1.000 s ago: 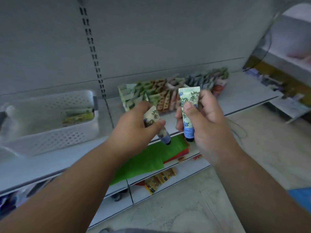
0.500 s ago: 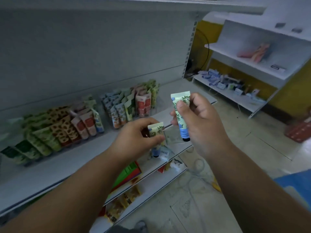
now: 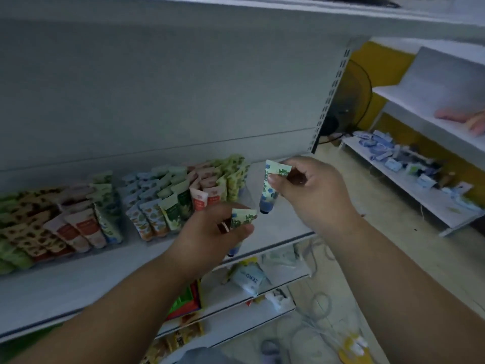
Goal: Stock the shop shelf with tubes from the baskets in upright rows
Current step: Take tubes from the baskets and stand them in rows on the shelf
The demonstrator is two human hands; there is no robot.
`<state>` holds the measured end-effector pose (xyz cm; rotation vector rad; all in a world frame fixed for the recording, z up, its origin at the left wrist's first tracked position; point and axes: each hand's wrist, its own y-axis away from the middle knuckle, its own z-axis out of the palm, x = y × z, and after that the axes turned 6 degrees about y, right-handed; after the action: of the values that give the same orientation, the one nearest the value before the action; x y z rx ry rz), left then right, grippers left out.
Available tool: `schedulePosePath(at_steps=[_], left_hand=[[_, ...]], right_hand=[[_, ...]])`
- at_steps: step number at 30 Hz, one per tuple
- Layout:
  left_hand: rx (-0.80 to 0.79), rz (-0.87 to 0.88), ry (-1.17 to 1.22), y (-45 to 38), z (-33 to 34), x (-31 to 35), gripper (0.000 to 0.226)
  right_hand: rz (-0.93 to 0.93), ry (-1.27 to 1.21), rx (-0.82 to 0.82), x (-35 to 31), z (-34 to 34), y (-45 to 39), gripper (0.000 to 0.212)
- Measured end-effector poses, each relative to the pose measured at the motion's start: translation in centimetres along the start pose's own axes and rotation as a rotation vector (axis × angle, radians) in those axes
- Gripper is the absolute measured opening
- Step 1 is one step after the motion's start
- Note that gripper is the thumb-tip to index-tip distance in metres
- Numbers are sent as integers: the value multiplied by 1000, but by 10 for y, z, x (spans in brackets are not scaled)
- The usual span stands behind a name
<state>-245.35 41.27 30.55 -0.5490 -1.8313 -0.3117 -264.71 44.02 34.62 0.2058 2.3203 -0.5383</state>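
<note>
My right hand (image 3: 312, 190) pinches a pale green flowered tube (image 3: 270, 187) near its crimped top, blue cap hanging down, just right of the last row on the shelf. My left hand (image 3: 210, 237) grips a second tube of the same kind (image 3: 240, 222), crimp up, its blue cap showing below my fingers. Rows of upright tubes (image 3: 183, 200) in several colours stand along the white shelf (image 3: 275, 224), leaning back a little. More rows of tubes (image 3: 52, 227) fill the shelf's left part.
Bare shelf surface lies right of the last row, up to the slotted upright post (image 3: 330, 95). Lower shelves (image 3: 262, 279) hold packets. A low white rack (image 3: 409, 185) with small boxes stands at the right, over a pale floor (image 3: 367, 232).
My view has swung right along the shelf; the white basket has left the frame. Both hands, each with its tube, have moved toward the right end of the rows.
</note>
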Motion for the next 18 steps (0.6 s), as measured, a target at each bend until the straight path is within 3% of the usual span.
schedulePosePath(at_steps=[9,18], left_hand=[[338,-181,-169,-9,42,-9,22],[431,-238,-238,-19,57,-13,8]], right_hand=[[-333,223,-319,60,43,-93,33],[-360,304,-494,81,67,-111,27]])
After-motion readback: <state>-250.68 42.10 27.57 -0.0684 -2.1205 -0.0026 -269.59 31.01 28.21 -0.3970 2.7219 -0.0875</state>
